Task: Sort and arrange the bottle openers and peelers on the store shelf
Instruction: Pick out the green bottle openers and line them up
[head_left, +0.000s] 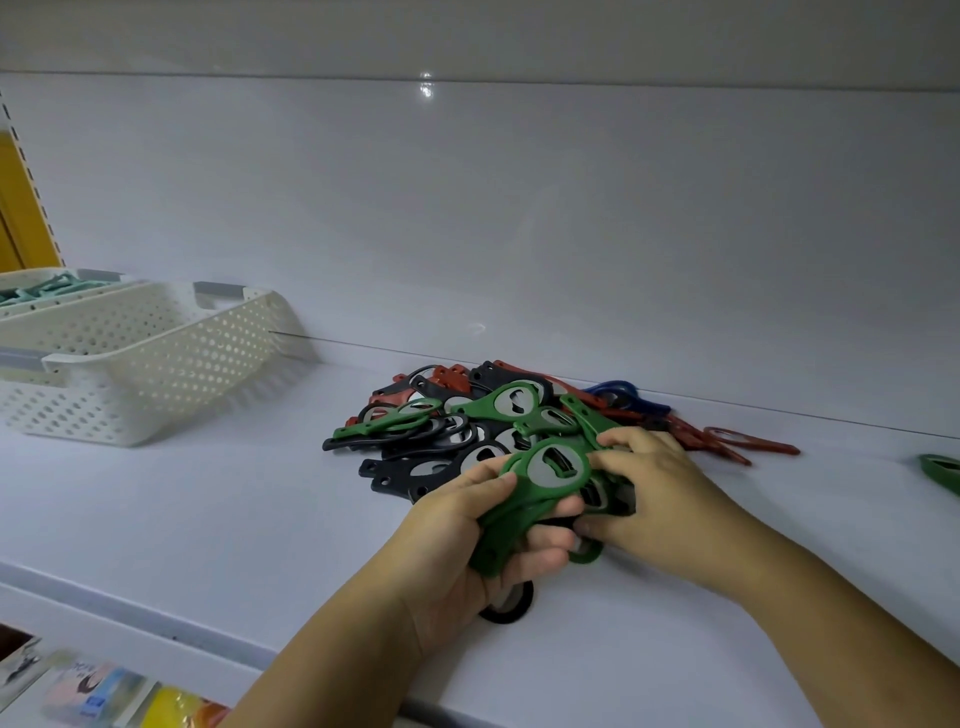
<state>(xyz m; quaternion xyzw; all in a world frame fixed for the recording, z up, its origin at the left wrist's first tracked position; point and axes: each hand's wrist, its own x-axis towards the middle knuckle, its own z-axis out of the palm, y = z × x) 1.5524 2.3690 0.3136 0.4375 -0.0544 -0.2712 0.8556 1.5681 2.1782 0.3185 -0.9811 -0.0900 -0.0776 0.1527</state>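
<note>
Bottle openers (551, 468), green and stacked, are clamped in the grip of the left hand (462, 530), long axes running from its palm up toward the pile (447, 441) on the shelf (208, 519). The right hand (657, 483) is curled on the stack's right edge, nearer the loose green ones.

Opener pile (457, 431) on shelf (208, 519), just behind left hand (467, 540) and right hand (660, 483). Basket (145, 358) well left; stray opener (943, 470) far right.
</note>
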